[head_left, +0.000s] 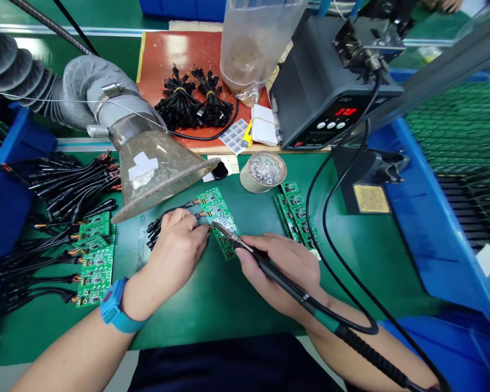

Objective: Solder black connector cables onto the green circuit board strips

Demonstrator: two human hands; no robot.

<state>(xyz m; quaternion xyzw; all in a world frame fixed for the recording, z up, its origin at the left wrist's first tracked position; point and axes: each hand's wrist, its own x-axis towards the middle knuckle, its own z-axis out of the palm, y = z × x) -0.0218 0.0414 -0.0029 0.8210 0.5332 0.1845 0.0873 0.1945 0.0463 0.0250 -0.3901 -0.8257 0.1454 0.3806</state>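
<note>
A green circuit board panel lies on the green mat in the middle, with black cables at its left edge. My left hand is closed at that edge, its fingertips pinching a cable end against the board. In my right hand is a black soldering iron, held like a pen, its tip touching the board near my left fingertips. More green boards lie to the right of it. Boards with cables attached are lined up on the left.
A fume extraction hood hangs at the upper left. Behind the board stand a round tin and a soldering station. An iron holder and a blue bin are on the right. Cable bundles lie on a red board.
</note>
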